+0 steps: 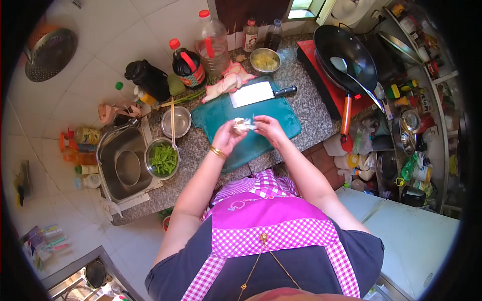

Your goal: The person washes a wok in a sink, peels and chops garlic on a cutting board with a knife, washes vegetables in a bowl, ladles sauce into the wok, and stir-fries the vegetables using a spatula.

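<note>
Left grip (227, 136): nearly closed on a bundle (243, 125)
Right grip (271, 131): pinching its other side
Arms (197, 188): outstretched, converging
Bundle: small, whitish, crumpled, between both grips

The one camera sits on my head and looks forward and steeply down, past my own chest (306, 263). My apron (273, 226) is near, across the lower middle; my left hand (228, 134) and right hand (271, 129) show farther off, about the centre. The very wide view curves into dark, rounded edges, spanning the bench (315, 105) from the sink (111, 173) at left to the wok (346, 47) at right.
</note>
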A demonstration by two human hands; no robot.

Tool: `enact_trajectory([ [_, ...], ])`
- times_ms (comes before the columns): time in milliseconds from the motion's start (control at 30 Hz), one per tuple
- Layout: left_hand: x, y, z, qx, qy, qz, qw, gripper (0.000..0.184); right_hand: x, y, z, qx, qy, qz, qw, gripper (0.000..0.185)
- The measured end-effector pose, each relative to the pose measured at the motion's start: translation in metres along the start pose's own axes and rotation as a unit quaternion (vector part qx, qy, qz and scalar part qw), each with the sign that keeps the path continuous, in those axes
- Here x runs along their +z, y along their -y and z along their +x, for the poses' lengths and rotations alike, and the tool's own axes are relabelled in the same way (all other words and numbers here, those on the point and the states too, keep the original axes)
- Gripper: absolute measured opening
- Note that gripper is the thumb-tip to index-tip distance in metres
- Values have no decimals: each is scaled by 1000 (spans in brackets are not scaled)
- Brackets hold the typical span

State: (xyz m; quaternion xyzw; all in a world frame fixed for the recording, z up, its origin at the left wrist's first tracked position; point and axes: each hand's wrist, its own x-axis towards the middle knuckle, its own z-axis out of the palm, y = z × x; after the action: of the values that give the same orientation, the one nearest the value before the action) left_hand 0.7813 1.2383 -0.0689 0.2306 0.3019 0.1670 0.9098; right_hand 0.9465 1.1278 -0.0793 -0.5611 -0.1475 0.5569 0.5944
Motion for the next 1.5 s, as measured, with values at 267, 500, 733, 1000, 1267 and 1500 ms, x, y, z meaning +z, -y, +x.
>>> enact_trajectory([
  [267, -57, -99, 158, 228, -185, 424, 857, 31, -32, -27, 27, -291, -58, -530, 795, 22],
  [500, -61, -116, 187, 359, -188, 508, 760, 49, -65, -14, 32, -270, -180, -445, 835, 23],
  [733, -21, -7, 96, 434, -37, 677, 593, 24, -86, 18, 45, -297, -176, -516, 784, 43],
  [1000, 1, 60, 61, 312, 73, 786, 528, 31, -102, 52, 85, -259, -73, -792, 548, 50],
  [1267, -41, 36, 0, 391, -46, 683, 616, 32, -103, 21, -26, -177, 2, -630, 756, 35],
  [1500, -82, 34, -37, 364, -153, 661, 638, 22, -57, -45, -127, -273, -165, -633, 706, 37],
])
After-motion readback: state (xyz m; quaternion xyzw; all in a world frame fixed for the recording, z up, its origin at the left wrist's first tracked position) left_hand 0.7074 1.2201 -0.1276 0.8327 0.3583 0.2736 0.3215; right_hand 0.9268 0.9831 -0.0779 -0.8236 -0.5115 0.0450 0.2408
